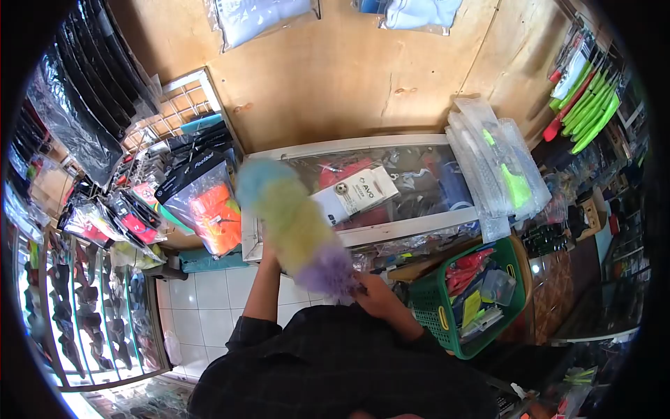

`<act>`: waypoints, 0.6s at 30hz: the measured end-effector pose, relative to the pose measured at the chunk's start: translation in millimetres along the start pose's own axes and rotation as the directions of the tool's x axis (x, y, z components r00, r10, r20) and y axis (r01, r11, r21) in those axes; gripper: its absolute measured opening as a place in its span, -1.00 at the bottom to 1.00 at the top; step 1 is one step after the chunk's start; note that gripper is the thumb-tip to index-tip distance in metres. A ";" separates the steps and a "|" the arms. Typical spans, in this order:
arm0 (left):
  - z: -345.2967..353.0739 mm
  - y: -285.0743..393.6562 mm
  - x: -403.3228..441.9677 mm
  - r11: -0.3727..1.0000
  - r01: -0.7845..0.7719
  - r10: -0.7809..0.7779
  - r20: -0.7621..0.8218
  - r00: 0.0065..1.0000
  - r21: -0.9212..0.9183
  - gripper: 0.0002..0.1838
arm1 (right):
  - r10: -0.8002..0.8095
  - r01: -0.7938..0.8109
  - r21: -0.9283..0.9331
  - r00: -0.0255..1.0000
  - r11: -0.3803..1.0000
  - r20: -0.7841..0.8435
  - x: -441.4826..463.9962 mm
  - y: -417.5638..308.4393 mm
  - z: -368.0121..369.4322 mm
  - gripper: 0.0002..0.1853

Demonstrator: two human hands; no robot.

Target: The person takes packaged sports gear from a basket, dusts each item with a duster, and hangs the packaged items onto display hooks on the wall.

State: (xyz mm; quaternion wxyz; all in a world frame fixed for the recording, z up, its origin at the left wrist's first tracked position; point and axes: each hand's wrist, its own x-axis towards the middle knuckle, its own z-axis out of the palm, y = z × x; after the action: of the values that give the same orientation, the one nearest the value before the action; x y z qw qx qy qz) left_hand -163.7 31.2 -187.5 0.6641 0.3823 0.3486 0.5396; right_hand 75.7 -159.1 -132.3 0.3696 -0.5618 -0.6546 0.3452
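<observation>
A fluffy duster (301,227), blue, yellow and purple along its length, slants across the middle of the head view, slightly blurred. At its purple lower end, my right hand (371,293) is closed around what seems to be the handle, which is mostly hidden. My left hand (271,253) is near the front left corner of the glass display case (419,227); the duster covers its fingers. Just beyond the duster, a packaged pair of white socks (356,195) with an AVO label lies on the case's glass top.
Bubble-wrapped packages (497,164) lie on the case's right end. A green basket (436,307) full of packaged goods stands at my right. Hanging packs (209,209) crowd the left side. A wooden panel (335,84) rises behind the case.
</observation>
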 end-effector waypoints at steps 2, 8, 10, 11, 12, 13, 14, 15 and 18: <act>25.8 25.8 -8.9 0.988 0.081 -0.092 -0.084 0.992 -0.132 -0.52 | 0.045 -0.049 0.037 0.995 0.998 0.086 2.6 -2.2 -3.6 -0.54; 34.6 37.5 1.2 0.981 0.113 -0.109 -0.033 0.994 0.160 -0.37 | 0.148 -0.150 0.026 0.899 0.988 -0.413 7.6 27.3 -52.9 -0.58; 35.4 36.2 1.7 0.977 0.101 -0.095 -0.042 0.995 0.186 -0.36 | 0.219 -0.230 0.018 0.898 0.973 -0.381 12.1 13.1 -49.6 -0.56; 36.4 35.1 1.8 0.972 0.091 -0.082 -0.051 0.995 0.215 -0.35 | 0.218 -0.230 0.016 0.898 0.973 -0.382 11.3 13.9 -43.9 -0.56; 36.1 27.8 2.5 0.972 0.090 -0.081 -0.050 0.995 0.215 -0.35 | 0.143 -0.142 0.018 0.969 0.990 -0.200 7.8 16.7 -34.7 -0.56; 35.5 17.5 3.0 0.994 -0.014 0.019 -0.048 0.999 0.104 -0.33 | 0.058 -0.057 0.039 0.998 0.998 -0.013 11.8 3.4 -27.4 -0.56; 32.0 9.5 4.1 0.993 -0.119 0.118 -0.057 0.991 -0.007 -0.32 | 0.133 -0.136 0.029 0.988 0.990 0.073 9.9 -13.7 -25.3 -0.57; 32.0 17.2 3.0 0.993 -0.117 0.117 -0.054 0.992 -0.005 -0.32 | 0.134 -0.136 0.031 0.989 0.990 0.070 11.1 -6.0 -24.9 -0.57; 34.4 44.1 -1.5 0.960 0.147 -0.139 -0.049 0.989 0.239 -0.32 | 0.059 -0.053 0.038 0.986 0.998 -0.155 9.4 28.1 -38.3 -0.58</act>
State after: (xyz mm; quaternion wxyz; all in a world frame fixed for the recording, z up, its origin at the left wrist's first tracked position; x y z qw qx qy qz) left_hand -153.6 30.8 -132.4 0.6442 0.4256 0.4492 0.4496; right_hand 121.8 -144.7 -137.1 0.4194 -0.5990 -0.6017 0.3214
